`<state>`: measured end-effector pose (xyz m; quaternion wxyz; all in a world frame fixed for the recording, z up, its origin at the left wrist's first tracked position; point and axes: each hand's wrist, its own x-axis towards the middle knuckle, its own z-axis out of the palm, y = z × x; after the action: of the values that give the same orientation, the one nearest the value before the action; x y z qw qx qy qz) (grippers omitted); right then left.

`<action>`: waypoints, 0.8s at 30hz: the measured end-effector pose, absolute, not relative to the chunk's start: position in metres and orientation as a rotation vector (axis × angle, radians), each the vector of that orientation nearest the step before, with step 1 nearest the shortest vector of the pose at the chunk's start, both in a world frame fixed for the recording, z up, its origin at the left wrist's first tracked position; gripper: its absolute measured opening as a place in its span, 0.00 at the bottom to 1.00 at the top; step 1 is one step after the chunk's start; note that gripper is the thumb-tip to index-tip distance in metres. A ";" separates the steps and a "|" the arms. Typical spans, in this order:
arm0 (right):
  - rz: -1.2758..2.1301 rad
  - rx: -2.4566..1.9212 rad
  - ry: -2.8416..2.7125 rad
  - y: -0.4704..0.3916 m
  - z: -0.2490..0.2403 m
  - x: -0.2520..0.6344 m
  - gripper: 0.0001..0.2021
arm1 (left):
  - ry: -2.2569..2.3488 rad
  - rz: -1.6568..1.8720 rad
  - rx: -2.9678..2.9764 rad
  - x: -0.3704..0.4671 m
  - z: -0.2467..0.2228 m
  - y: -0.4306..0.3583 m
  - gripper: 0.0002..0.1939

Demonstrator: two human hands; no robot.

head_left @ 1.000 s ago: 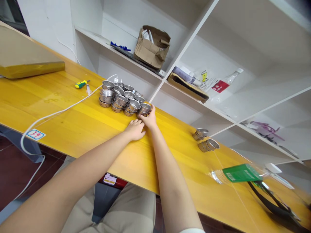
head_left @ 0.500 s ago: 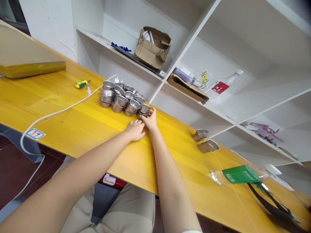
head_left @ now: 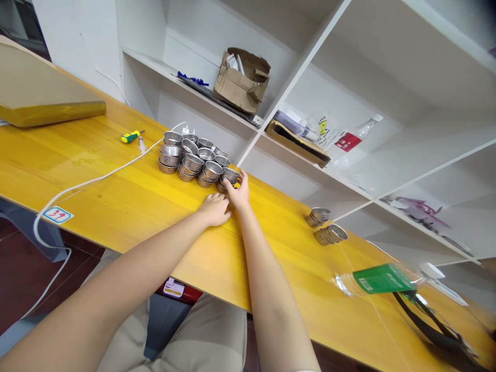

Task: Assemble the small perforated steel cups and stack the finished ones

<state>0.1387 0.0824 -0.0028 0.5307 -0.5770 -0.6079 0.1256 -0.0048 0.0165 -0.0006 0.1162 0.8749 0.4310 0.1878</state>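
Note:
Several perforated metal cups [head_left: 192,163] are stacked in close rows on the yellow wooden table [head_left: 132,206]. My right hand [head_left: 237,192] curls its thumb and fingers around the metal cup [head_left: 231,175] at the right front corner of the group, on top of its stack. My left hand [head_left: 215,210] lies flat on the table just in front of the stacks, fingers extended and holding nothing. Farther right, two small groups of the same cups stand apart: one upright stack [head_left: 318,216] and one tilted, nested stack [head_left: 331,235].
A white cable [head_left: 96,178] runs across the table past a yellow-green screwdriver [head_left: 130,137]. At left lies a cardboard box [head_left: 50,103]. A bottle with a green label [head_left: 383,279] and a black strap [head_left: 430,330] lie at right. White shelves [head_left: 302,67] stand behind the table.
Almost nothing differs. The view has shifted very slightly; my right hand stays at the corner cup and my left hand stays on the table.

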 end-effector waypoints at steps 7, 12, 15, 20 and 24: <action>0.279 -1.350 -1.485 0.082 0.006 0.133 0.22 | 1.259 0.568 2.559 -0.005 -0.002 0.016 0.19; 0.259 -1.364 -1.462 0.082 0.005 0.135 0.14 | 1.257 0.590 2.572 -0.005 -0.003 0.016 0.18; 0.269 -1.360 -1.447 0.082 0.007 0.137 0.14 | 1.258 0.594 2.577 -0.006 -0.004 0.017 0.16; 0.272 -1.368 -1.429 0.079 0.009 0.136 0.15 | 1.251 0.599 2.575 -0.006 -0.004 0.016 0.17; 0.313 -1.329 -1.399 0.079 0.008 0.133 0.25 | 1.262 0.589 2.571 -0.006 -0.003 0.015 0.16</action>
<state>0.1332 0.0786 0.0077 0.5591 -0.5637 -0.5933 0.1328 -0.0057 0.0150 -0.0031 0.1085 0.8740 0.4292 0.2004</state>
